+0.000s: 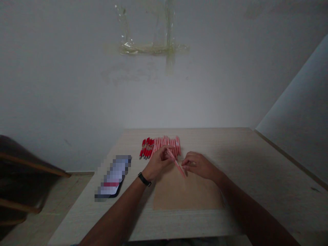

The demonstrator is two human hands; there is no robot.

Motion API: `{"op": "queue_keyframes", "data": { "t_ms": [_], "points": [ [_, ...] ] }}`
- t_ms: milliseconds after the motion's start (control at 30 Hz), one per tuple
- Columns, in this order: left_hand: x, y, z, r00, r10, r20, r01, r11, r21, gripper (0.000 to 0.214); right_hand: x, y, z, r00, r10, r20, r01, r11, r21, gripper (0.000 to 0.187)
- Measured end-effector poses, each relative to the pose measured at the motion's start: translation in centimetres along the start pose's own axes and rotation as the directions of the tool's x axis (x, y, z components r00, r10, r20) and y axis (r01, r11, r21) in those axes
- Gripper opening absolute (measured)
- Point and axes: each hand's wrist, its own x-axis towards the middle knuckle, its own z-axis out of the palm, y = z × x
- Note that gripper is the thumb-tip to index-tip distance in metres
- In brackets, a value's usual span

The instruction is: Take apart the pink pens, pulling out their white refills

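Observation:
A slim pink pen (180,168) slants across the middle, its upper part pinched between the thumb and fingers of my left hand (160,162). Close to the pen's lower end is my right hand (198,165), fingers bent together in a pinch; whatever may be between them is too small to make out. Just behind my left hand lies a row of pink pens (177,145), side by side. Short red pieces with silvery ends (146,152) lie at the row's left. Under both hands a brown paper sheet (188,194) rests on the table.
The pale wooden table (217,138) meets a grey wall at the back. A phone with a lit, blurred screen (114,176) lies to the left. Dark wooden furniture (23,177) stands on the floor at far left. Clear tape (148,49) clings to the wall.

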Motion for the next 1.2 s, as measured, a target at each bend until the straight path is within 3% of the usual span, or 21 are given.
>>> {"op": "queue_keyframes", "data": {
  "t_ms": [200, 400, 567, 733, 933, 1100, 1200],
  "points": [
    [0.1, -0.1, 0.1, 0.997, 0.016, -0.075, -0.023, 0.995, -0.096, 0.044, 0.2, -0.3, -0.7, 0.996, 0.004, -0.090, -0.007, 1.000, -0.029, 0.011],
    [0.1, 0.1, 0.0, 0.999, 0.036, -0.013, -0.034, 0.994, 0.102, 0.041, 0.2, -0.3, -1.3, 0.980, 0.043, -0.192, -0.049, 0.999, -0.024, 0.015],
    [-0.2, 0.3, 0.1, 0.999, 0.028, 0.019, -0.032, 0.947, 0.321, 0.038, 0.2, -0.2, -1.2, 0.985, 0.038, -0.167, -0.039, 0.999, -0.006, 0.019],
    [-0.3, 0.6, 0.3, 0.997, 0.036, 0.064, -0.061, 0.898, 0.436, 0.036, 0.3, -0.3, -1.1, 0.991, 0.022, -0.134, -0.027, 0.999, -0.034, 0.022],
    [-0.5, 1.0, 0.0, 0.995, 0.015, 0.098, -0.074, 0.767, 0.637, 0.023, 0.1, 0.3, -1.6, 0.993, 0.003, -0.115, -0.008, 0.999, -0.040, 0.021],
    [-0.3, 0.9, -1.2, 0.984, 0.012, 0.175, -0.133, 0.706, 0.696, 0.011, -0.2, 1.2, -2.9, 0.992, -0.013, -0.127, 0.002, 0.997, -0.082, 0.019],
    [-0.1, 1.0, -1.8, 0.981, 0.023, 0.191, -0.151, 0.706, 0.692, 0.009, -0.4, 1.8, -3.5, 0.997, -0.028, -0.066, 0.024, 0.998, -0.055, 0.021]
  ]
}}
